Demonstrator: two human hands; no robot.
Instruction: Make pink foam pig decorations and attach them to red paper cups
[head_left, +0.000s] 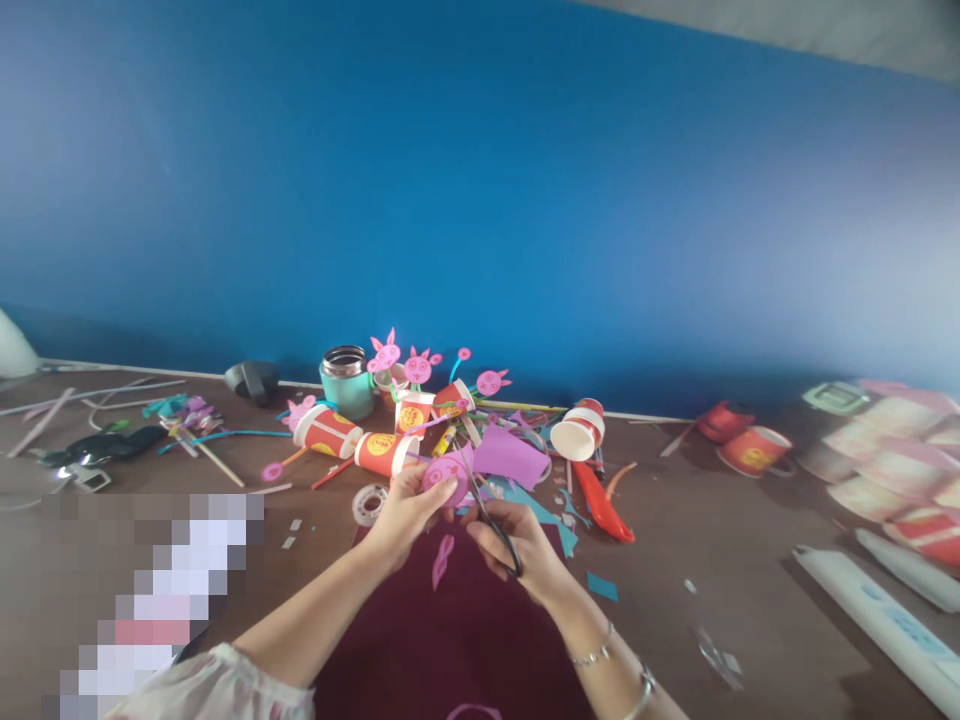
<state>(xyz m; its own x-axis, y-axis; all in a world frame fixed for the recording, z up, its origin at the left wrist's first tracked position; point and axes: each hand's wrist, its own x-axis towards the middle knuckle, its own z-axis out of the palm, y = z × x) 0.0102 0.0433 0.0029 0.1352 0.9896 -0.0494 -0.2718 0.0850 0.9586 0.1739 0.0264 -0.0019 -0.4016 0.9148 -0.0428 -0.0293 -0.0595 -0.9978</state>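
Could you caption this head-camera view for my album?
A left hand holds pink paper and a right hand scissors at its edge, with red paper cups on the brown table beyond.

Teal flask (346, 392) is standing open, far side, left of centre; dark rounded object (246, 384) is lying farther left; white power strip (862, 603) is resting near right.

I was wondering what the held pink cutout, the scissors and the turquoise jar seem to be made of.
Pink cutout: probably matte paper or thin card; it looks flat. Scissors: likely metal blades, greyish, with black, probably plastic handles. Turquoise jar: metallic inside, judging by its shiny silvery rim; smooth outside, material unclear.
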